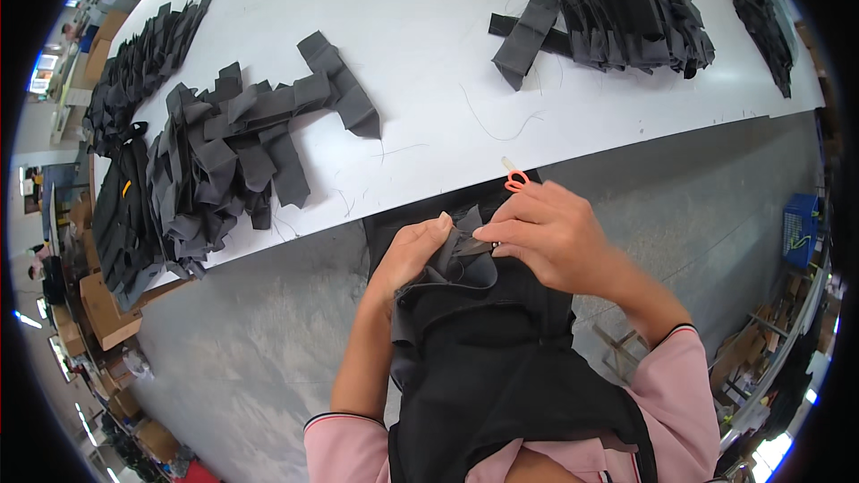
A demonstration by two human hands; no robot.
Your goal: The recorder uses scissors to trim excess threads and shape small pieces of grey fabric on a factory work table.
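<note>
My left hand (413, 253) pinches a dark grey cloth piece (479, 279) between thumb and fingers, over my lap at the table's front edge. Right beside it, my right hand (557, 231) is closed with thumb and fingertips together at the cloth. A pair of small scissors (516, 182) with an orange ring handle sticks out past the knuckles of that hand. A bit of metal blade shows under the right thumb, against the cloth. My fingers hide the middle of the scissors. A black apron (510, 367) lies beneath the cloth.
On the white table (429, 63), a loose heap of grey cloth pieces (215, 152) lies at left, with a bundle (148, 63) behind it. Another stack (631, 13) stands far right, near a narrow bundle (761, 27). A blue crate (799, 228) sits on the right.
</note>
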